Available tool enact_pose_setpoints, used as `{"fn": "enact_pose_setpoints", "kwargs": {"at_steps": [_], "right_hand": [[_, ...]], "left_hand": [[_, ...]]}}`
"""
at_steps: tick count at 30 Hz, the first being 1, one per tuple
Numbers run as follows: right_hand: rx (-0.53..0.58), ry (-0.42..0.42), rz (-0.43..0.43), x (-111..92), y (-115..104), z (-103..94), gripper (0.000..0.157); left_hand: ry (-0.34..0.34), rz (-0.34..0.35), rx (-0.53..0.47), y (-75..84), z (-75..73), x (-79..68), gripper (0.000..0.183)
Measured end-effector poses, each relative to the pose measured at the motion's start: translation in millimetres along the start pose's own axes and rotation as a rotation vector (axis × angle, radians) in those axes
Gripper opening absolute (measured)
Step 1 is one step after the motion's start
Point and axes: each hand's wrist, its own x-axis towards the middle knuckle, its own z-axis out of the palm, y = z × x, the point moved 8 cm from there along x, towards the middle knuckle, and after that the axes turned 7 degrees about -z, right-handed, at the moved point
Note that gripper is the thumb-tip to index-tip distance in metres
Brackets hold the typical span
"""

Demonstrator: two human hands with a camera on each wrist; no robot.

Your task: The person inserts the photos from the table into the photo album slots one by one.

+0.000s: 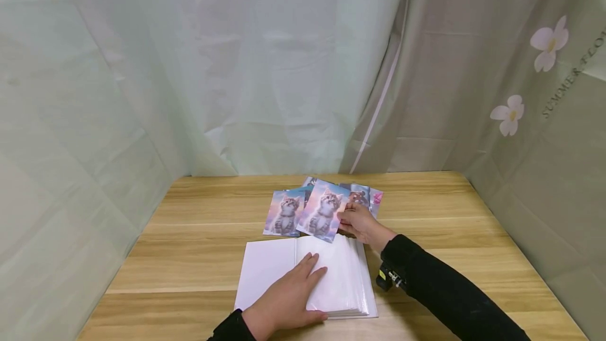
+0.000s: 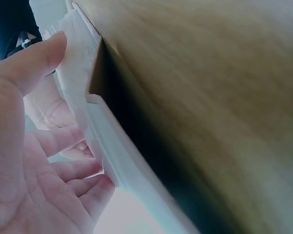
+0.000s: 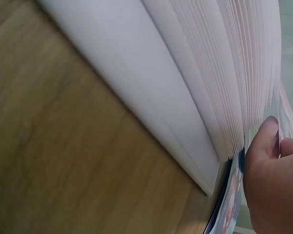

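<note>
An open photo album point(image 1: 270, 262) with white covers and clear sleeve pages point(image 1: 333, 272) lies on the table. My left hand point(image 1: 293, 296) rests on the top page near the spine, its fingers spread and nearly straight. In my right hand point(image 1: 361, 223), a kitten picture card point(image 1: 324, 209) is pinched by its right edge between thumb and fingers, tilted just above the album's far edge. A second kitten card point(image 1: 285, 213) lies to its left. In the right wrist view, the thumb point(image 3: 266, 139) presses on the held card, beside the fanned page edges point(image 3: 224, 97).
Behind the held card, several more picture cards point(image 1: 360, 194) overlap in a loose pile. The wooden table point(image 1: 189, 257) runs back to a pale curtain point(image 1: 284, 67). A flower-printed curtain point(image 1: 521, 183) hangs at the right side.
</note>
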Motion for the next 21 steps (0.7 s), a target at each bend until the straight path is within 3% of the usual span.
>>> {"fn": "enact_pose_setpoints", "kwargs": {"at_steps": [15,21], "right_hand": [[-0.005,-0.027,-0.025,5.7,-3.3,-1.2,0.018],[-0.067,-0.022,-0.050,6.4,-11.1,-0.8,0.019]], "left_hand": [[-0.009,-0.003,0.005,-1.5,0.9,0.6,0.087],[-0.009,-0.006,-0.022,-3.4,1.1,0.3,0.088]]}}
